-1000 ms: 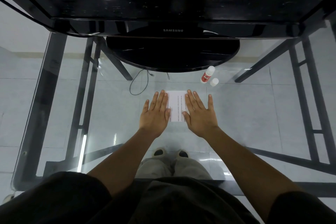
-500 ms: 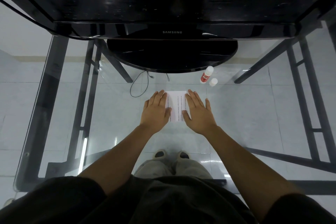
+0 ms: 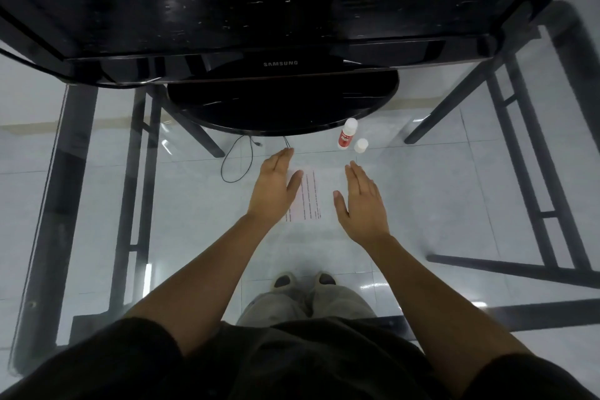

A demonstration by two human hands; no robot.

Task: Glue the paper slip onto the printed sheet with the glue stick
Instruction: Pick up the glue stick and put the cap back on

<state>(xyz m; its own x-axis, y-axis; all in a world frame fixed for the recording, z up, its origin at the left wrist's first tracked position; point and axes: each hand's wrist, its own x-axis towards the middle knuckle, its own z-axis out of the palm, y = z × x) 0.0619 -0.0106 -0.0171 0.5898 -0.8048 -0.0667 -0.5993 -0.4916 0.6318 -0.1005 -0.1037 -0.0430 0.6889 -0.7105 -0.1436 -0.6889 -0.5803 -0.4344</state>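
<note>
A white printed sheet (image 3: 314, 195) with lines of small text lies flat on the glass table. My left hand (image 3: 275, 185) hovers over its left edge, fingers straight and together, holding nothing. My right hand (image 3: 362, 201) is just right of the sheet, also flat and empty. I cannot tell the paper slip apart from the sheet. A white glue stick (image 3: 346, 134) with a red label stands upright beyond the sheet to the right, its white cap (image 3: 361, 145) beside it.
A black Samsung monitor (image 3: 281, 63) on a round base (image 3: 282, 104) stands at the back of the glass table (image 3: 454, 191). A thin black cable (image 3: 238, 159) loops left of the sheet. Black table legs and my feet show through the glass.
Both hands have lifted off the sheet and moved apart, uncovering more of it. The sheet and the glue stick stay in place.
</note>
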